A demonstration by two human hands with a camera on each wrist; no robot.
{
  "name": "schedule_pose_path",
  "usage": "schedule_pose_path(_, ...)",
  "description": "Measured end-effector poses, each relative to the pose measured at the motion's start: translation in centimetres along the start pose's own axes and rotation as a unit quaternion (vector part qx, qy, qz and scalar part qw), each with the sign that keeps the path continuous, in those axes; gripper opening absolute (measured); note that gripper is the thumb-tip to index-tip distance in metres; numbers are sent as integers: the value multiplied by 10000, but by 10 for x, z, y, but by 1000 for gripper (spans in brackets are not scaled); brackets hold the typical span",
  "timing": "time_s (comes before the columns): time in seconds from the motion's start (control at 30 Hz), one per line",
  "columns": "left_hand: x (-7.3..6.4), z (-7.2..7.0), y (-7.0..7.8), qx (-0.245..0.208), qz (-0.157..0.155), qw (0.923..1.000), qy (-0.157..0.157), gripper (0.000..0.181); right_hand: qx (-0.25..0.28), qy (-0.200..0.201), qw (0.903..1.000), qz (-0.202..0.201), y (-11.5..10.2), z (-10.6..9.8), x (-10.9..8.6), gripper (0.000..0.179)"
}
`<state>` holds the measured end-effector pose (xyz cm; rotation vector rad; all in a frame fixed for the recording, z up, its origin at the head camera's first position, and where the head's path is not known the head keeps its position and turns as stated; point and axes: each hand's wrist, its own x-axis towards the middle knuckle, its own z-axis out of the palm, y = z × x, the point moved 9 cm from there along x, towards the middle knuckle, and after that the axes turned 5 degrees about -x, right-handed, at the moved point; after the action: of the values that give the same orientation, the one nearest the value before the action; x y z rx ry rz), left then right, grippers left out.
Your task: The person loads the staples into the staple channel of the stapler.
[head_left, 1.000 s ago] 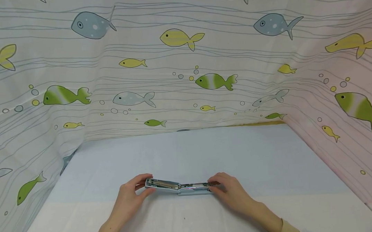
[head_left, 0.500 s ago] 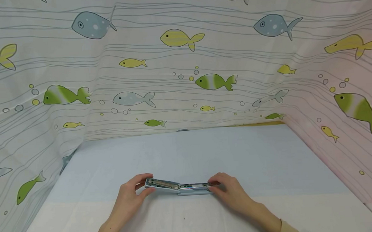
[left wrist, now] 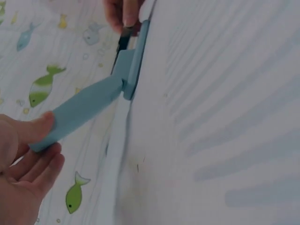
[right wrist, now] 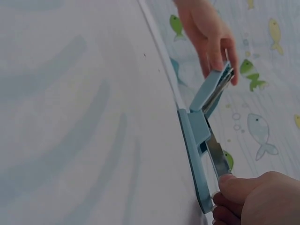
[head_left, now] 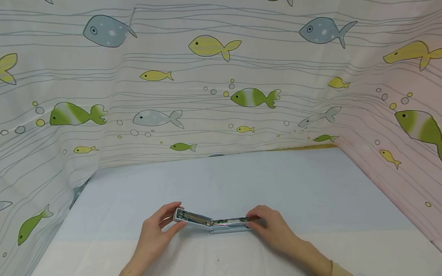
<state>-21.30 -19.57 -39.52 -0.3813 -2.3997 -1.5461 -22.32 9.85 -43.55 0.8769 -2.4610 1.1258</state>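
A light blue stapler [head_left: 228,229] lies folded wide open on the table, its base flat and its top cover [left wrist: 86,105] swung out to the left and tilted upward. My left hand [head_left: 156,228] pinches the free end of that cover between thumb and fingers. At the other end, my right hand [head_left: 274,226] pinches the metal staple magazine [right wrist: 218,154] near its tip, thumb on one side. The magazine sits slightly raised over the base [right wrist: 193,164] in the right wrist view. My fingers hide the magazine's tip, and whether staples are inside I cannot tell.
A pale blue and white cloth [head_left: 223,183] covers the table. Fish-printed curtains [head_left: 204,85] hang behind it and along both sides. A small dark speck [left wrist: 138,167] lies on the cloth near the stapler.
My left hand has raised the free end of the top cover a little, so it tilts more steeply. My right hand stays on the magazine; the view has shifted slightly.
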Motion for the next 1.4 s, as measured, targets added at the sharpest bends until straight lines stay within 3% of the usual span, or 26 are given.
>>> schedule_pose_path(0.17,1,4,-4,-721,-351,9968,-17,53,-30,14,10000,-20,0,0,0,18)
schedule_pose_path(0.3,-1,12,-11,-1007,-819,9913,-201,52,-32,82,9999,-63,0,-1,0,19)
schedule_pose_path(0.4,-2,19,-14,-1229,-997,9868,-335,52,-22,100,9999,-79,-1,-1,1,19)
schedule_pose_path(0.6,0,28,-12,-1527,-905,9835,-355,48,-78,98,9999,-55,-1,-1,2,20)
schedule_pose_path(0.8,3,40,-9,-1423,-794,9858,-410,41,-64,102,9999,-58,0,-1,1,20)
schedule_pose_path(1.07,7,51,-10,-1259,-949,9860,-542,44,-116,47,9999,-23,1,1,1,19)
schedule_pose_path(1.4,10,64,-4,-1358,-823,9849,-695,43,-109,28,9999,0,0,0,1,19)
